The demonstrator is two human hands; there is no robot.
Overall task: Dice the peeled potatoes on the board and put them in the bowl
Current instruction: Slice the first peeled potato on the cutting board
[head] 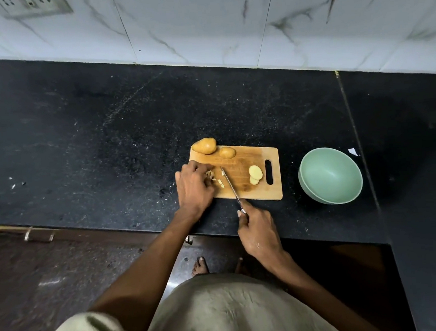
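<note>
Potatoes (204,146) sat at the board's (248,194) eleven o'clock on a black speckled desk (106,148) under marbled wall tiles (200,23); left grip (193,186) pinched potato strips (210,176), right grip (258,234) clasped the knife (230,185), bowl (330,175) at three o'clock.

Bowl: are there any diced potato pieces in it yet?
No, the green bowl shows only its bare inside, and the cut potato pieces lie on the cutting board.

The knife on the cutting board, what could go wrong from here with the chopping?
1. The left hand curls over the potato pieces right beside the knife blade, so a slip could nick a finger.
2. The larger whole potato overhangs the cutting board corner and might roll onto the counter.
</note>
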